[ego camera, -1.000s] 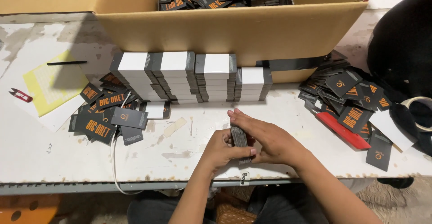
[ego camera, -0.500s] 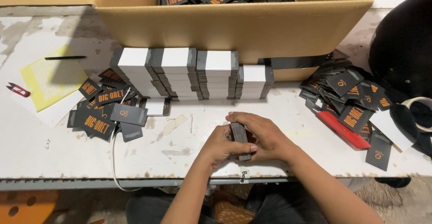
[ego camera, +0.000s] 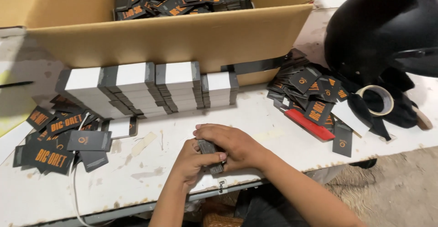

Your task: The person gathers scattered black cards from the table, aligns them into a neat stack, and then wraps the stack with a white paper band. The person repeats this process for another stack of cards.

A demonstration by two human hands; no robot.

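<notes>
Both hands close around a small stack of dark card tags [ego camera: 209,150] at the front edge of the white table [ego camera: 273,117]. My left hand [ego camera: 194,163] grips the stack from the left and below. My right hand [ego camera: 232,145] covers it from the top and right. Most of the stack is hidden by my fingers. Behind the hands stand several tall bundled stacks of tags [ego camera: 146,90] with white bands, lined up against a cardboard box.
The open cardboard box [ego camera: 182,37] at the back holds loose black and orange tags. More loose tags lie at the left [ego camera: 59,138] and right [ego camera: 310,94]. A black helmet [ego camera: 383,26], a tape roll [ego camera: 376,100] and a red flat object [ego camera: 309,124] sit at the right.
The view has moved closer and shifted a little. My hands stay together on the small stack, with the right hand now lying further over its top.
</notes>
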